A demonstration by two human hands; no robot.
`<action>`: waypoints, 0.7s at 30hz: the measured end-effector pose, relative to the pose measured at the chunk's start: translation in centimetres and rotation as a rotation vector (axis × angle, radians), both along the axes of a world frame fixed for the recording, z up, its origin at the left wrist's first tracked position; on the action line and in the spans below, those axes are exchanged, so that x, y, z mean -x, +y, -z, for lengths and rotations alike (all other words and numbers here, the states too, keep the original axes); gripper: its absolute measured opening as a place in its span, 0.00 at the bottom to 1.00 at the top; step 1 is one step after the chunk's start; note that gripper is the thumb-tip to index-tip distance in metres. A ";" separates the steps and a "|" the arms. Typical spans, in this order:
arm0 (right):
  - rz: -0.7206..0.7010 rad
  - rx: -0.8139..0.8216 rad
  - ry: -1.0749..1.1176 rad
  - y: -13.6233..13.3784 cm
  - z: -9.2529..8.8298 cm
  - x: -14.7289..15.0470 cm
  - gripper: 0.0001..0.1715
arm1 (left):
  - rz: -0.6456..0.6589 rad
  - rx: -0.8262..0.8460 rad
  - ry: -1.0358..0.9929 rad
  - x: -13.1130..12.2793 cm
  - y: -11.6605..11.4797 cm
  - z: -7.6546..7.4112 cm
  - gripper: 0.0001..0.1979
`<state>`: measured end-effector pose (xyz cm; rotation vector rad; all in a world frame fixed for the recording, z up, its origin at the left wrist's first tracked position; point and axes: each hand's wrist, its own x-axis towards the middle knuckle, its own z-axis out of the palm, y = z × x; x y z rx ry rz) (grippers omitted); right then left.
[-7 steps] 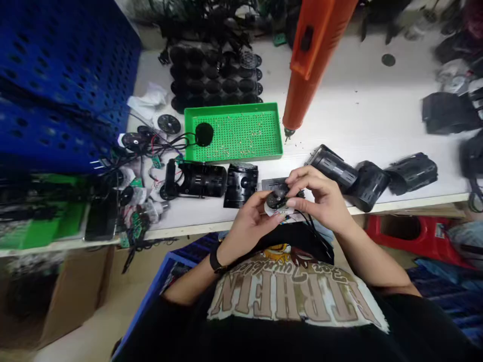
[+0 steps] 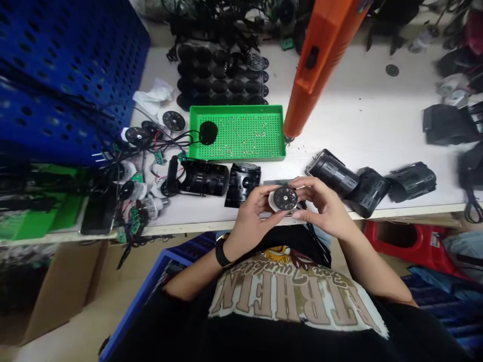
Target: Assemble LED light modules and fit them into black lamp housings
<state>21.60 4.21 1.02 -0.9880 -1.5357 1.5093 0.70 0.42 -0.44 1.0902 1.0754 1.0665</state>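
Observation:
Between my two hands, just over the table's front edge, is a small motor unit with a round black disc face (image 2: 286,198) and a white body. My left hand (image 2: 256,211) grips it from the left with thumb and fingers. From the other side my right hand (image 2: 319,206) holds its edge, fingertips on top and thumb below. Black cables hang beneath my right hand. A black cylindrical housing half (image 2: 243,183) lies just left of the hands, and another black housing with a handle-like end (image 2: 204,178) sits beyond it. A flat grey piece (image 2: 274,182) is partly hidden behind my fingers.
A green perforated tray (image 2: 237,158) holds small screws and a black disc. An orange electric screwdriver (image 2: 315,65) hangs above, tip by the tray's right side. Several black housings (image 2: 334,173) lie at right. Wired parts and a phone (image 2: 100,211) are at left.
The motor unit has turned so its disc face shows more fully, and my right fingers have moved off that face to its edge. The whole view has shifted slightly.

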 end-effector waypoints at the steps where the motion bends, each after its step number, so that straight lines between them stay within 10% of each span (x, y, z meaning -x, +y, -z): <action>1: -0.008 0.004 -0.029 0.0 0.0 -0.1 0.33 | 0.004 -0.003 0.001 -0.1 0.1 0.1 0.24; 9: 0.018 -0.135 -0.234 0.8 0.6 -0.3 0.23 | 0.012 -0.021 0.043 0.4 -0.7 0.4 0.33; 17: -0.013 -0.368 -0.436 1.7 1.8 0.0 0.23 | 0.050 -0.244 0.439 2.6 -1.3 -0.8 0.07; 21: -0.055 -0.398 -0.529 1.5 1.2 -0.2 0.26 | -0.189 -0.500 0.390 3.9 -0.1 -2.6 0.01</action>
